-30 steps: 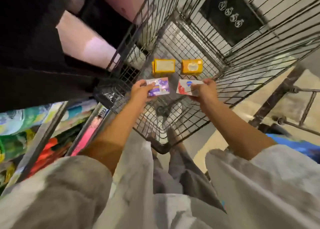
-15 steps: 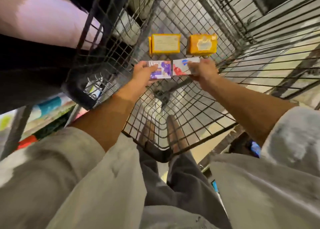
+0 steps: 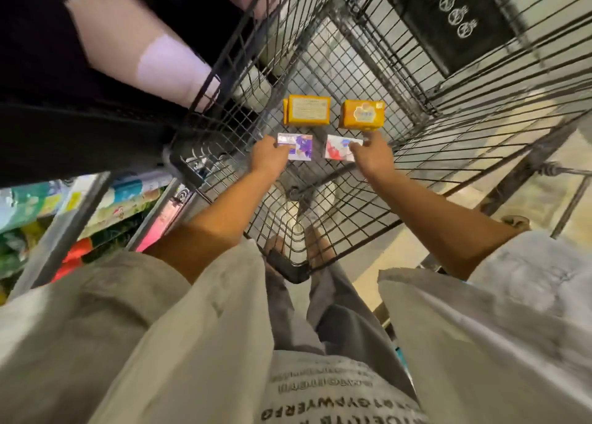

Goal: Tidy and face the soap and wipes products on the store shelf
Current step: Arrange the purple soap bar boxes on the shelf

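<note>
Deep in a wire shopping cart, reaching down with both arms. Off at nine o'clock, bright packs on a store shelf, too blurred to read. On the cart's far wall at one o'clock, a black placard with four white symbols, no legible words. Flat on the cart floor at twelve o'clock, two orange soap boxes side by side, apparently parked for sorting; small print on the left one's pale panel, unreadable. Just below them, left hand pinching a purple-and-white soap box by its near edge, right hand pinching a red-and-white soap box, one finger stretched toward the orange pair. Both held level and label-up, likely for gathering by kind. Brand names too small to make out. Upside-down lettering on the shirt hem, not decipherable.
</note>
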Demonstrator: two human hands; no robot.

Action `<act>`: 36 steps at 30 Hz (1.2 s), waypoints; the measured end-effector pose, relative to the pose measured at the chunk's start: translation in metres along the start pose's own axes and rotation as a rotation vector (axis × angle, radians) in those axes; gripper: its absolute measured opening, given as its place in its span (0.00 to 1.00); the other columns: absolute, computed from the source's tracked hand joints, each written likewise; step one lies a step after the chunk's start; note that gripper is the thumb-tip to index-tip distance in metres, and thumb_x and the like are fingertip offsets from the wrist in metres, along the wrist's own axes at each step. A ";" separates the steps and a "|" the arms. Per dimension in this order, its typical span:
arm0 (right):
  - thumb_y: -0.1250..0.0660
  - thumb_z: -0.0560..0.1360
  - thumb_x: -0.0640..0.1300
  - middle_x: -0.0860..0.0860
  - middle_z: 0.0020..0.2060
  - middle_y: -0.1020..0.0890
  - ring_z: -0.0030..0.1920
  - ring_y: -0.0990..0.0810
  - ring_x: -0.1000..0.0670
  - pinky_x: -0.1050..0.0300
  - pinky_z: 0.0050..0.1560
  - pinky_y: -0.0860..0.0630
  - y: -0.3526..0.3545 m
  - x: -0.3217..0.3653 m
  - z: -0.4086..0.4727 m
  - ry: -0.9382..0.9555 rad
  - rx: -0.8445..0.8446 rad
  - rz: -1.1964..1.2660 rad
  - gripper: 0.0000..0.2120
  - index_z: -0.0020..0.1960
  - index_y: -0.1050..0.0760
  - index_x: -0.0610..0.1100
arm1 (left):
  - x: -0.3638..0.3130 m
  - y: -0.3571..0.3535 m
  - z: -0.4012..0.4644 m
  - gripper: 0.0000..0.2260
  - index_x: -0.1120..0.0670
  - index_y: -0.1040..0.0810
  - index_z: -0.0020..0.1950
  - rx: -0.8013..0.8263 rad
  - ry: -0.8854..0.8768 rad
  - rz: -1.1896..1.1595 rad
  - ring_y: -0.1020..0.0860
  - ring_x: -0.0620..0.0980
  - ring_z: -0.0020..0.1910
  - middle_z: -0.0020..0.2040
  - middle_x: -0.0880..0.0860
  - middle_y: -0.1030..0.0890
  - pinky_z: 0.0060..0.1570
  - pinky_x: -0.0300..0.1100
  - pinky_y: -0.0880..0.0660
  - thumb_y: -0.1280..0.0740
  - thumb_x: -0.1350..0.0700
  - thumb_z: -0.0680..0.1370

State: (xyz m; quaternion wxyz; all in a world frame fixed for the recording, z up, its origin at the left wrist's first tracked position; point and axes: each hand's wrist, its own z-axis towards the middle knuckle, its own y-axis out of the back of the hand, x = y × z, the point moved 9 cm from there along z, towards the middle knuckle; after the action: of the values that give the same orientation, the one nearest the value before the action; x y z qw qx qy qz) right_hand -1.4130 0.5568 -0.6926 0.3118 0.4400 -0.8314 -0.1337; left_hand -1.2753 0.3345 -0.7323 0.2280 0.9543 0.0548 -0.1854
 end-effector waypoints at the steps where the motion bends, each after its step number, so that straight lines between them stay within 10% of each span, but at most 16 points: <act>1: 0.34 0.82 0.45 0.42 0.64 0.20 0.63 0.20 0.40 0.40 0.64 0.22 0.007 0.016 -0.018 0.076 0.010 -0.067 0.21 0.74 0.29 0.42 | -0.009 0.013 -0.018 0.10 0.54 0.20 0.62 -0.033 -0.045 0.059 0.19 0.55 0.55 0.59 0.54 0.19 0.50 0.48 0.21 0.32 0.54 0.81; 12: 0.39 0.83 0.52 0.41 0.68 0.23 0.68 0.25 0.38 0.41 0.67 0.26 0.057 0.176 -0.254 0.869 0.036 -0.599 0.25 0.76 0.29 0.42 | -0.062 0.151 -0.266 0.17 0.58 0.23 0.68 -0.440 -0.391 0.318 0.24 0.66 0.63 0.63 0.63 0.22 0.62 0.57 0.26 0.35 0.50 0.84; 24: 0.38 0.84 0.57 0.46 0.72 0.24 0.72 0.26 0.42 0.47 0.72 0.28 -0.020 0.164 -0.448 1.617 0.267 -0.835 0.25 0.76 0.27 0.46 | 0.109 0.166 -0.486 0.16 0.56 0.22 0.67 -0.980 -0.027 0.051 0.23 0.65 0.59 0.59 0.60 0.20 0.56 0.56 0.25 0.34 0.50 0.82; 36: 0.44 0.83 0.64 0.51 0.72 0.25 0.74 0.28 0.47 0.49 0.73 0.30 -0.150 0.034 -0.630 1.874 0.674 -1.058 0.29 0.76 0.27 0.48 | 0.333 0.084 -0.677 0.15 0.55 0.22 0.65 -1.327 0.391 -0.322 0.22 0.63 0.57 0.60 0.57 0.21 0.55 0.56 0.23 0.34 0.47 0.83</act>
State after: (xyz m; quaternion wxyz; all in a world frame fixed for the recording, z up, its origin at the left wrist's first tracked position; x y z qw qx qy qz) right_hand -0.9293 0.4752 -0.2681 0.5823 0.7257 0.0278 0.3654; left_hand -0.7284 0.5747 -0.2635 0.7171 0.6098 0.3363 0.0305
